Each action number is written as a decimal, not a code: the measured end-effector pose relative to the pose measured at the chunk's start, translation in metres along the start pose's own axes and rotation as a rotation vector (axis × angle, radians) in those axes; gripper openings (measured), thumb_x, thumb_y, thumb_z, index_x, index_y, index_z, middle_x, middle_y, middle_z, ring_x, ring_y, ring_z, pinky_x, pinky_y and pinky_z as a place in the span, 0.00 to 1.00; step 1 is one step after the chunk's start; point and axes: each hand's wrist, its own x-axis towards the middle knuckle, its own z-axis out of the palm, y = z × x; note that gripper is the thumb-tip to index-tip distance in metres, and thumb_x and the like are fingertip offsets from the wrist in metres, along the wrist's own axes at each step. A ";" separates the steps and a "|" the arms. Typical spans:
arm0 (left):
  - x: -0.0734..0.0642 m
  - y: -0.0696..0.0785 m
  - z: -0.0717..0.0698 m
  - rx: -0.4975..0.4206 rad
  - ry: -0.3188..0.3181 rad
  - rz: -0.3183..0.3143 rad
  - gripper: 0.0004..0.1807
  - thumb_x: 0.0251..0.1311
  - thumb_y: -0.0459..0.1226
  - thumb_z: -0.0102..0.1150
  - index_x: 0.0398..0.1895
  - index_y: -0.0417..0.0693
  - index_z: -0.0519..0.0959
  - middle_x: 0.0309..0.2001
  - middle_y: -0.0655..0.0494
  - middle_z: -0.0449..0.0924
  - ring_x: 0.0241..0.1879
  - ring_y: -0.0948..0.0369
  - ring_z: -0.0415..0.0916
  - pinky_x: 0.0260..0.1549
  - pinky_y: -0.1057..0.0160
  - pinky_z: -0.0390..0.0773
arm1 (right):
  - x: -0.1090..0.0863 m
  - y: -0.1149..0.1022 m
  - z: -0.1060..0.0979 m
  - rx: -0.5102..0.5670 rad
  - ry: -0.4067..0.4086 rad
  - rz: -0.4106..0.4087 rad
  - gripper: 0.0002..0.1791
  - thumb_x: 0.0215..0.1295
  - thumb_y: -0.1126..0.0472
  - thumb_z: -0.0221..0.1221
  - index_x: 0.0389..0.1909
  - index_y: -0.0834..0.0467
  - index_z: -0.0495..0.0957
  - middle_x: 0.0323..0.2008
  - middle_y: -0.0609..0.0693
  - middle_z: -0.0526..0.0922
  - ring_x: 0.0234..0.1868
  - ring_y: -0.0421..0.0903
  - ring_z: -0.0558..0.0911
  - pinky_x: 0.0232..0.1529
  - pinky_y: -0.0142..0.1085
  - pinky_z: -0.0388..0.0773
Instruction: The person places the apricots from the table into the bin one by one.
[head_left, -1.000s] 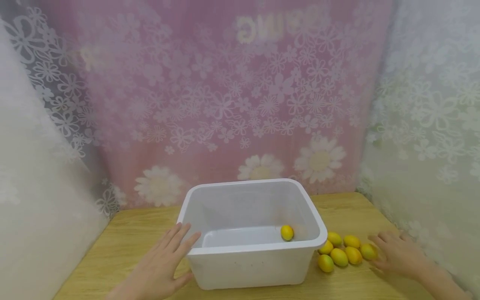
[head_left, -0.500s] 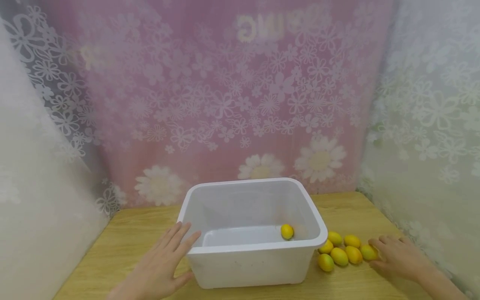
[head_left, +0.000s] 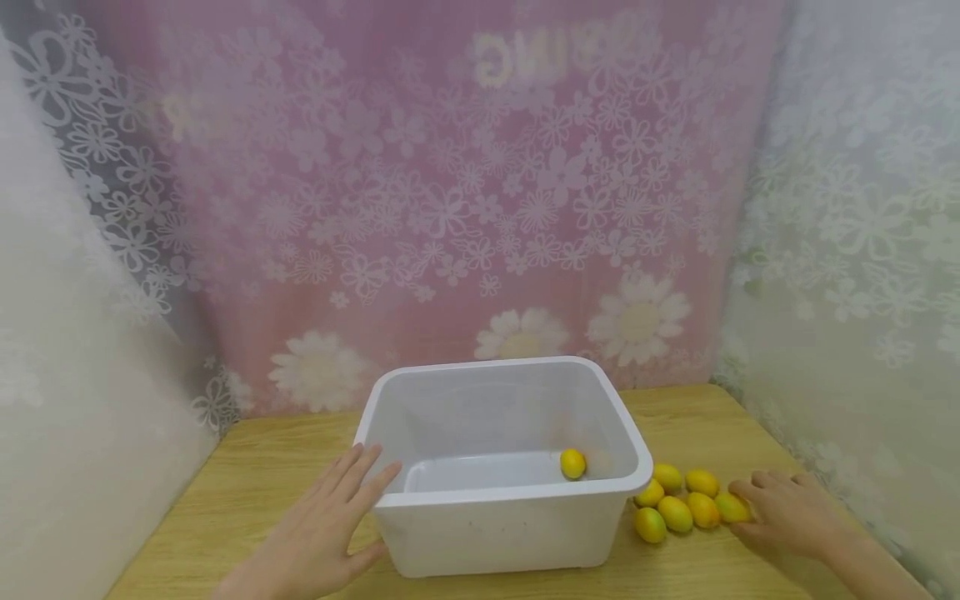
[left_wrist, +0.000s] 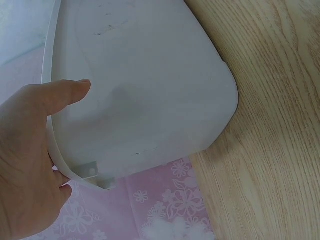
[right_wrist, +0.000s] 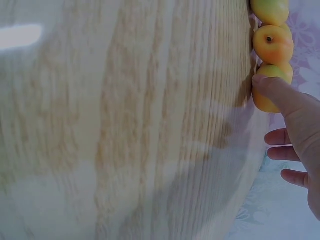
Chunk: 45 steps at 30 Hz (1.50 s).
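So the white tub (head_left: pixel 495 533) on the table (head_left: pixel 285 454) has just one yellow fruit (head_left: pixel 573 464) inside, sitting over by its right wall, while seven more fruits (head_left: pixel 675 515) are bunched outside, right beside it. Left hand (head_left: pixel 318 517) is loosely spread at the tub's front-left corner, and the right hand (head_left: pixel 791 512) has its grip pinched on the bunch's rightmost fruit (head_left: pixel 731 508).
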 end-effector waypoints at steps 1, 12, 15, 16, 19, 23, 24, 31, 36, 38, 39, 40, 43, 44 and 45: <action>0.000 0.000 0.000 0.001 0.001 0.002 0.45 0.50 0.52 0.65 0.70 0.49 0.59 0.67 0.45 0.61 0.66 0.44 0.57 0.64 0.73 0.23 | 0.000 0.000 0.000 -0.004 0.000 0.002 0.24 0.44 0.37 0.66 0.37 0.49 0.80 0.26 0.39 0.69 0.28 0.40 0.71 0.27 0.37 0.63; 0.000 0.000 0.000 -0.022 -0.020 -0.035 0.45 0.49 0.50 0.66 0.70 0.51 0.59 0.68 0.44 0.59 0.67 0.45 0.55 0.63 0.74 0.23 | -0.001 0.002 -0.006 0.030 0.052 -0.009 0.27 0.43 0.36 0.66 0.39 0.50 0.80 0.25 0.38 0.68 0.25 0.36 0.66 0.24 0.35 0.65; -0.001 0.000 0.000 -0.026 -0.037 -0.043 0.45 0.49 0.50 0.66 0.70 0.51 0.58 0.69 0.46 0.58 0.68 0.45 0.54 0.65 0.72 0.26 | -0.001 0.004 -0.011 0.031 0.101 -0.022 0.27 0.42 0.38 0.68 0.40 0.51 0.81 0.25 0.38 0.68 0.24 0.35 0.66 0.23 0.35 0.64; -0.001 0.000 0.000 -0.027 -0.042 -0.041 0.45 0.50 0.50 0.66 0.70 0.51 0.58 0.69 0.46 0.57 0.68 0.45 0.53 0.65 0.72 0.26 | 0.000 0.004 -0.012 0.027 0.106 -0.024 0.27 0.42 0.39 0.69 0.40 0.52 0.81 0.26 0.38 0.69 0.24 0.35 0.66 0.23 0.35 0.65; -0.001 0.000 0.001 -0.017 -0.037 -0.027 0.45 0.49 0.50 0.66 0.70 0.50 0.58 0.69 0.45 0.58 0.68 0.45 0.54 0.66 0.72 0.26 | 0.002 0.006 -0.018 0.026 0.104 -0.018 0.27 0.43 0.41 0.69 0.41 0.53 0.81 0.26 0.39 0.68 0.24 0.35 0.65 0.22 0.34 0.63; 0.000 -0.001 0.002 -0.009 -0.022 -0.009 0.45 0.49 0.50 0.66 0.70 0.49 0.59 0.68 0.44 0.59 0.67 0.44 0.55 0.64 0.74 0.23 | 0.008 0.007 -0.026 0.039 0.116 -0.030 0.27 0.44 0.42 0.69 0.42 0.54 0.80 0.26 0.40 0.69 0.23 0.36 0.65 0.21 0.35 0.65; 0.000 -0.001 0.002 -0.007 -0.018 -0.008 0.45 0.49 0.50 0.67 0.70 0.49 0.59 0.68 0.44 0.59 0.67 0.44 0.56 0.64 0.74 0.23 | 0.009 0.007 -0.028 0.037 0.123 -0.033 0.27 0.43 0.42 0.69 0.42 0.54 0.80 0.26 0.40 0.69 0.23 0.36 0.65 0.21 0.34 0.64; 0.001 -0.001 0.002 -0.006 0.019 -0.018 0.45 0.45 0.49 0.69 0.68 0.48 0.61 0.67 0.42 0.60 0.66 0.43 0.57 0.64 0.74 0.24 | 0.026 0.006 -0.042 0.023 0.202 -0.071 0.26 0.43 0.43 0.70 0.40 0.54 0.80 0.27 0.41 0.72 0.22 0.39 0.69 0.20 0.36 0.68; 0.000 -0.001 0.002 0.010 0.026 -0.010 0.47 0.45 0.49 0.69 0.69 0.50 0.60 0.68 0.43 0.60 0.66 0.44 0.57 0.66 0.72 0.28 | 0.037 0.001 -0.057 0.036 0.201 -0.084 0.26 0.44 0.44 0.70 0.42 0.56 0.80 0.30 0.45 0.76 0.27 0.45 0.75 0.24 0.42 0.74; 0.000 -0.001 0.002 0.019 0.032 0.001 0.48 0.45 0.49 0.69 0.70 0.51 0.59 0.68 0.43 0.59 0.66 0.45 0.57 0.66 0.71 0.28 | 0.042 -0.001 -0.062 0.031 0.195 -0.084 0.27 0.44 0.44 0.69 0.42 0.56 0.80 0.31 0.47 0.78 0.28 0.47 0.77 0.25 0.44 0.75; 0.000 -0.001 0.002 0.028 0.038 0.008 0.48 0.44 0.49 0.69 0.70 0.50 0.59 0.68 0.43 0.60 0.66 0.45 0.58 0.66 0.71 0.29 | 0.045 -0.001 -0.064 0.030 0.191 -0.083 0.27 0.44 0.43 0.69 0.43 0.57 0.80 0.32 0.48 0.78 0.28 0.48 0.78 0.25 0.45 0.76; 0.000 -0.001 0.002 0.027 0.041 0.016 0.48 0.44 0.49 0.69 0.70 0.50 0.59 0.68 0.42 0.60 0.66 0.44 0.58 0.65 0.72 0.25 | 0.048 -0.002 -0.066 0.032 0.184 -0.080 0.28 0.45 0.43 0.69 0.43 0.57 0.80 0.32 0.49 0.79 0.29 0.49 0.78 0.26 0.46 0.76; 0.000 -0.001 0.003 0.034 0.043 0.019 0.48 0.44 0.50 0.69 0.70 0.49 0.59 0.68 0.42 0.60 0.66 0.45 0.58 0.65 0.72 0.25 | 0.055 -0.002 -0.072 0.035 0.163 -0.070 0.28 0.46 0.42 0.68 0.43 0.58 0.80 0.32 0.48 0.79 0.27 0.47 0.78 0.26 0.45 0.76; 0.000 -0.001 0.003 0.035 0.045 0.018 0.47 0.44 0.50 0.69 0.69 0.49 0.59 0.67 0.42 0.60 0.66 0.45 0.58 0.66 0.72 0.25 | 0.058 -0.002 -0.075 0.040 0.158 -0.066 0.28 0.46 0.43 0.68 0.43 0.58 0.80 0.32 0.49 0.79 0.27 0.48 0.78 0.27 0.45 0.77; 0.000 -0.001 0.003 0.034 0.044 0.019 0.47 0.44 0.50 0.69 0.69 0.49 0.59 0.67 0.42 0.60 0.66 0.45 0.58 0.65 0.72 0.25 | 0.060 -0.002 -0.078 0.050 0.147 -0.059 0.28 0.47 0.43 0.68 0.44 0.58 0.80 0.33 0.49 0.79 0.28 0.48 0.78 0.27 0.46 0.77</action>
